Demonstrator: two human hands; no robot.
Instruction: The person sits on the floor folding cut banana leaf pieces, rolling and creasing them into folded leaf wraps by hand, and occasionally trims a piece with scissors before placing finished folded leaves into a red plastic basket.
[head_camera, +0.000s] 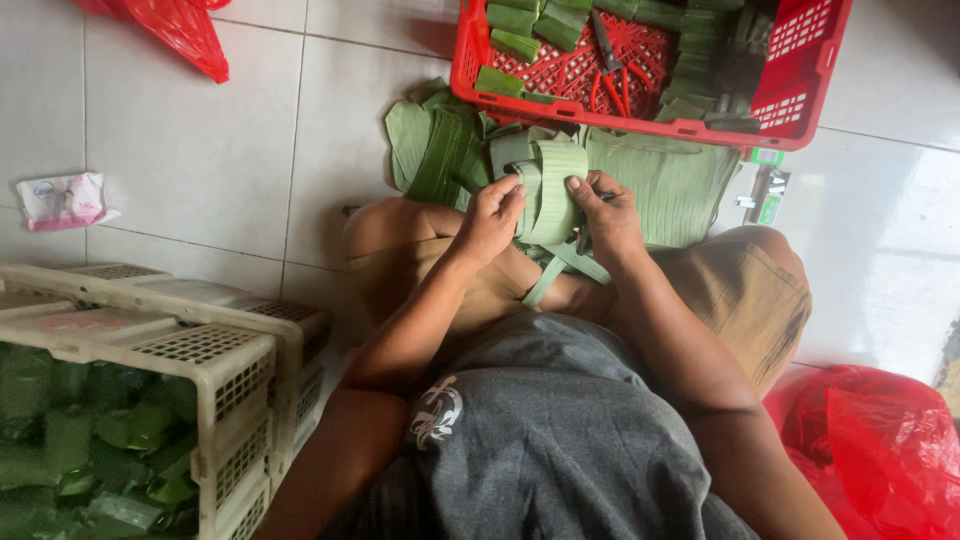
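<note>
Both the left hand and the right hand grip a folded pale green leaf strip, fingers closed around it. The strip's lower end hides behind the wrists. The red plastic crate is cut off at the top.

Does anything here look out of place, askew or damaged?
Mostly orderly. One oddity: red-handled pliers lie loose among the folded green leaf pieces in the red plastic crate. Both hands, left hand and right hand, grip a pale green leaf strip.
</note>
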